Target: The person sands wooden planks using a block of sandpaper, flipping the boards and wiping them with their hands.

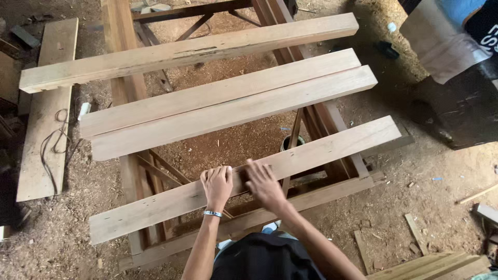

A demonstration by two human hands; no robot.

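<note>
Both hands are resting on the nearest plank [332, 148], a long pale board that is lying across a wooden frame [127, 78] and slanting from near left up to far right. The left hand [217, 185], with a metal bracelet [212, 213] on its wrist, is curling its fingers over the far edge of this plank, gripping it. The right hand [263, 184] is lying just beside it, fingers spread and flat on the top face, pressing rather than clenching. The hands are almost touching near the middle of the plank.

Farther away, two more planks [228, 101] are lying side by side, touching along their length, and a fourth beam [187, 52] is sitting at the far end of the frame. A separate board [44, 111] is lying on the sawdust floor at the left with a dark cord [52, 148] looping over it. Another person [456, 57] is standing at the far right.
</note>
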